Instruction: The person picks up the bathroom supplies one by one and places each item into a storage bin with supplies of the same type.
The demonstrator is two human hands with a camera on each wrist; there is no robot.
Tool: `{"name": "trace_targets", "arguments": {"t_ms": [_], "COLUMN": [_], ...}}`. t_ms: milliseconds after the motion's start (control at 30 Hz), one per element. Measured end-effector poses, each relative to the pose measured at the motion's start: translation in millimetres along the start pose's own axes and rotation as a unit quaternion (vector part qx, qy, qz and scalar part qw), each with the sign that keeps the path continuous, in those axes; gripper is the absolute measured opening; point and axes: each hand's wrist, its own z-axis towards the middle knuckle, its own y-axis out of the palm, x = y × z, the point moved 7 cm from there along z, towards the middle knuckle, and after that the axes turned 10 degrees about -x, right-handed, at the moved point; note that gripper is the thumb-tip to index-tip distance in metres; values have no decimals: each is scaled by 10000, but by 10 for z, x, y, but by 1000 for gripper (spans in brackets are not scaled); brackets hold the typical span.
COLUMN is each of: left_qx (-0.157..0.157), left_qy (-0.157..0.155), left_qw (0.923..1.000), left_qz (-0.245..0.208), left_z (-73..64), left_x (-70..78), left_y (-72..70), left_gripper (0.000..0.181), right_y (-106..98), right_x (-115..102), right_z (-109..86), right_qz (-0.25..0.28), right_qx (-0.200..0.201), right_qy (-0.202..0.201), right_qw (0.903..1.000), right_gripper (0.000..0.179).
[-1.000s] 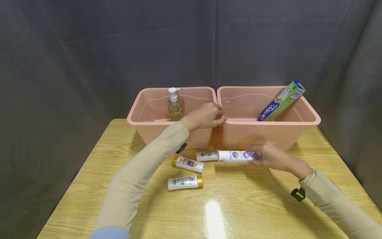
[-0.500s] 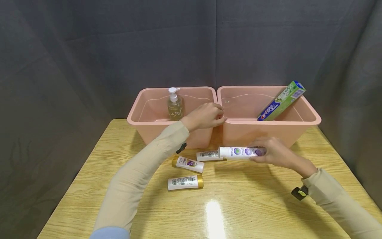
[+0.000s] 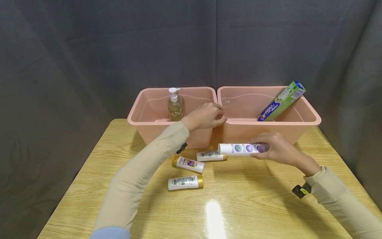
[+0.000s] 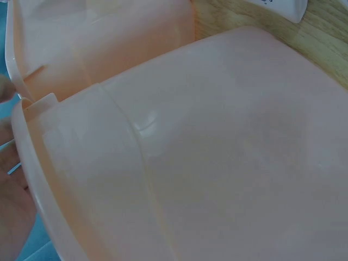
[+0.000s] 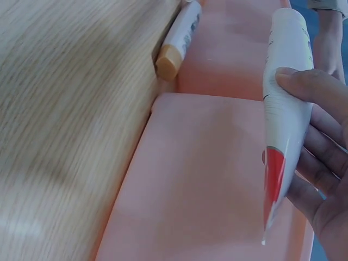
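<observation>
My right hand point(image 3: 277, 149) holds a white squeeze tube point(image 3: 235, 149) with purple and green round prints, level in front of the right pink bin point(image 3: 301, 132). In the right wrist view the thumb lies along one side of the tube point(image 5: 284, 98) and the fingers sit behind it; its flattened end has a red patch. My left hand point(image 3: 204, 116), fingers loosely bent, rests at the rims where the left pink bin point(image 3: 155, 132) meets the right one. The left wrist view shows its fingers beside a bin rim point(image 4: 32, 163).
Three white bottles with gold caps lie on the wooden table: a back bottle point(image 3: 209, 156), a middle bottle point(image 3: 189, 164) and a front bottle point(image 3: 183, 182). A pump bottle point(image 3: 175, 108) stands in the left bin; a Crest toothpaste box point(image 3: 280, 103) leans in the right.
My right hand has lifted the tube slightly and drawn it a little right, uncovering the back bottle's gold cap. The left hand stays in place.
</observation>
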Motion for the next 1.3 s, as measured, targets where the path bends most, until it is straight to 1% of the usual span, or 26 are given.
{"name": "trace_targets", "arguments": {"t_ms": [233, 367, 567, 733, 867, 1100, 1300], "left_qx": [-31, -28, -19, -3, -29, -44, 17], "left_qy": [-5, 3, 10, -3, -19, -19, 29], "left_qw": [10000, 10000, 10000, 10000, 10000, 10000, 10000], "left_qz": [-46, -57, -25, -3, 40, 32, 54], "left_z": [-1, -1, -2, -5, -5, 4, 4], "left_x": [0, 2, 9, 5, 3, -7, 7], "left_y": [1, 0, -1, -2, 1, 10, -4], "left_gripper": [30, 30, 32, 33, 34, 34, 33], "right_y": [-88, -133, -209, -287, -353, -459, -512], "right_x": [-25, -26, -22, -2, 13, 50, 83], "right_z": [25, 37, 51, 65, 91, 113, 141], "right_qz": [137, 217, 425, 598, 694, 456, 394], "right_qx": [164, 162, 151, 87, 100, 187, 268], "right_qy": [-174, -147, 20, 283, 372, 519, 468], "right_qw": [9996, 9995, 9990, 9978, 9968, 9974, 9978], "right_gripper": [42, 42, 43, 43, 43, 43, 43]}}
